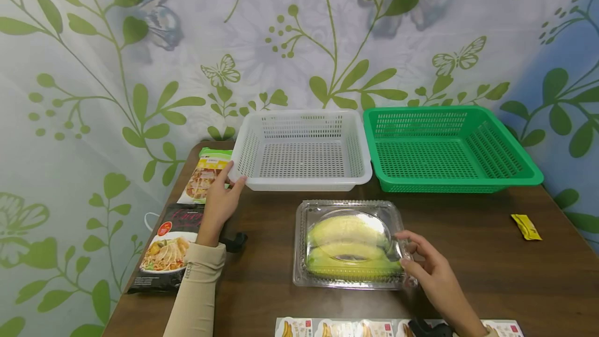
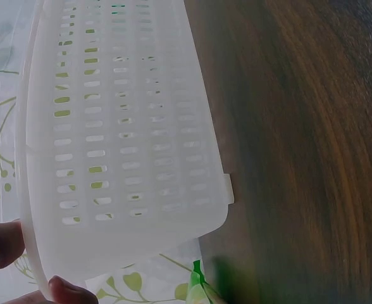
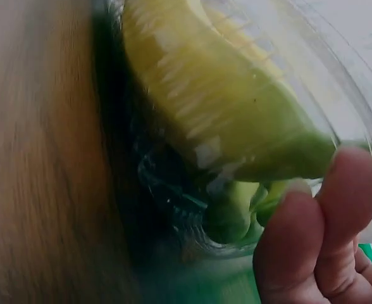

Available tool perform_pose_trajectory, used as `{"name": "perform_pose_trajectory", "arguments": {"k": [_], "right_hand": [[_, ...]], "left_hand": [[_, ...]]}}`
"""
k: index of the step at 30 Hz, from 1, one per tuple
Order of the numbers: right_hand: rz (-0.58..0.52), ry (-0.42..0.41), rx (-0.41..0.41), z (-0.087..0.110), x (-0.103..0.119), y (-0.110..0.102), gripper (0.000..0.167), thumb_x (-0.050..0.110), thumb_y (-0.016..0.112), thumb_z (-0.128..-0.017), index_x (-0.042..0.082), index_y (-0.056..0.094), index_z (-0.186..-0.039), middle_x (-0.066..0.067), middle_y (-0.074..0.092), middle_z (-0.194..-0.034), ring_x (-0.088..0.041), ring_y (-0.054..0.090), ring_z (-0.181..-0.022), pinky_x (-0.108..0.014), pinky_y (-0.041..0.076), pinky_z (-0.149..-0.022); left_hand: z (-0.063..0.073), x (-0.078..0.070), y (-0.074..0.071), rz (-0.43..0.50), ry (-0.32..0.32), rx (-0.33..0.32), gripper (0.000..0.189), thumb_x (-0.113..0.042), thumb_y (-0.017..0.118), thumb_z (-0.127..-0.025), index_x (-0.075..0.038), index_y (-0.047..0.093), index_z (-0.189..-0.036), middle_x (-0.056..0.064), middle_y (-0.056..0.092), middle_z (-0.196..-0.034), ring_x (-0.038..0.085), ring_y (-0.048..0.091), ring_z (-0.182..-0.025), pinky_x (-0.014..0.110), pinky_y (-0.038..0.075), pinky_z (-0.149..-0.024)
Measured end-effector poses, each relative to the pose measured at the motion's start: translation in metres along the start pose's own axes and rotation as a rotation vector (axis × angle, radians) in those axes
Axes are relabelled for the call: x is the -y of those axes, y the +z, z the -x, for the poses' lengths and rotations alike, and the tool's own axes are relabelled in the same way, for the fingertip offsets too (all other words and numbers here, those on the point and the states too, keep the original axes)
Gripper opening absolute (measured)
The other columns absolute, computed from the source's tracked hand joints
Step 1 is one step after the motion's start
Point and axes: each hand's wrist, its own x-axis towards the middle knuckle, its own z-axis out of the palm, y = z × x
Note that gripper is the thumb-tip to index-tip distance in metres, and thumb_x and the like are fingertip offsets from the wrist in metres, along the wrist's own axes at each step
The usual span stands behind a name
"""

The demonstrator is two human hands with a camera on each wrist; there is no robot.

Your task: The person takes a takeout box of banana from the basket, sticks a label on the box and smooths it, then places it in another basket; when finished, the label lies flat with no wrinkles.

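Note:
My left hand (image 1: 222,196) pinches the front left corner of a white plastic basket (image 1: 301,185), thumb and fingers on its rim. In the left wrist view the slotted wall of this basket (image 2: 123,145) fills the left half, the fingertips (image 2: 72,291) at its edge. My right hand (image 1: 432,264) holds the right side of a clear plastic clamshell box (image 1: 301,243) with the lid down. Inside lie several yellow-green bananas (image 1: 351,261). Close up in the right wrist view, the bananas (image 3: 205,95) show through the plastic, with the fingers (image 3: 353,190) at the box's edge.
A green basket (image 1: 468,187) stands right of the white one. On the left lie a black noodle packet (image 1: 166,254) and a yellow-green food packet (image 1: 201,183). A small yellow packet (image 1: 526,227) is far right. A printed strip (image 1: 346,328) runs along the front of the wooden table (image 1: 262,254).

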Motion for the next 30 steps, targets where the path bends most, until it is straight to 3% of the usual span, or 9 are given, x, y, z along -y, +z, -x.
{"name": "perform_pose_trajectory", "arguments": {"k": [5,11,14,18,23,27,30], "right_hand": [[-0.004,-0.007,0.012,0.000,-0.002,-0.002,0.044,-0.005,0.059,-0.100,0.007,0.052,-0.141,-0.008,0.058,-0.095,-0.021,0.061,-0.057,-0.038,0.054,-0.050],[-0.010,0.000,0.019,0.000,-0.003,-0.002,0.043,-0.002,0.059,-0.101,0.008,0.052,-0.141,-0.015,0.058,-0.098,-0.022,0.061,-0.058,-0.038,0.054,-0.051],[-0.012,0.001,0.020,0.000,-0.004,-0.002,0.042,0.000,0.060,-0.101,0.008,0.052,-0.141,-0.016,0.057,-0.097,-0.022,0.061,-0.057,-0.038,0.054,-0.051],[-0.023,-0.002,0.026,0.000,-0.004,-0.001,0.042,-0.001,0.060,-0.101,0.008,0.052,-0.141,-0.014,0.057,-0.096,-0.022,0.061,-0.057,-0.039,0.054,-0.050],[-0.022,-0.011,0.023,0.000,-0.004,-0.001,0.043,-0.003,0.059,-0.100,0.007,0.052,-0.142,-0.013,0.058,-0.096,-0.022,0.062,-0.057,-0.040,0.054,-0.050],[-0.019,-0.024,0.019,0.000,-0.004,-0.001,0.043,-0.003,0.059,-0.100,0.007,0.052,-0.142,-0.014,0.058,-0.096,-0.022,0.062,-0.057,-0.039,0.054,-0.049],[-0.017,-0.027,0.017,0.000,-0.004,0.000,0.043,-0.004,0.058,-0.101,0.007,0.052,-0.142,-0.012,0.058,-0.096,-0.021,0.062,-0.056,-0.038,0.054,-0.049]], "left_hand": [[0.000,0.000,0.001,0.012,-0.004,-0.005,0.064,-0.031,0.063,-0.102,-0.009,0.039,-0.158,0.012,0.052,-0.093,0.022,0.047,-0.069,0.033,0.039,-0.063],[0.001,-0.002,-0.001,-0.015,0.023,-0.078,0.070,-0.029,0.065,-0.100,-0.005,0.034,-0.157,0.026,0.049,-0.117,0.039,0.047,-0.102,0.052,0.040,-0.084],[0.004,-0.004,-0.004,-0.013,0.030,-0.131,0.067,-0.029,0.065,-0.100,-0.007,0.037,-0.157,0.027,0.046,-0.122,0.037,0.048,-0.094,0.050,0.042,-0.080],[0.012,-0.011,-0.011,0.011,0.076,-0.175,0.060,-0.028,0.065,-0.100,-0.009,0.044,-0.153,0.023,0.045,-0.120,0.025,0.049,-0.078,0.036,0.043,-0.072],[0.032,-0.028,-0.021,-0.014,0.226,-0.159,0.051,-0.024,0.069,-0.098,-0.011,0.055,-0.145,0.015,0.049,-0.111,0.019,0.042,-0.070,0.030,0.037,-0.064],[0.059,-0.034,-0.025,-0.073,0.353,-0.087,0.046,-0.022,0.073,-0.097,-0.014,0.061,-0.140,0.006,0.052,-0.103,0.017,0.037,-0.063,0.030,0.034,-0.060],[0.081,-0.033,-0.024,-0.099,0.395,-0.031,0.043,-0.023,0.075,-0.096,-0.019,0.063,-0.137,-0.001,0.053,-0.101,0.013,0.040,-0.064,0.028,0.037,-0.060]]}}
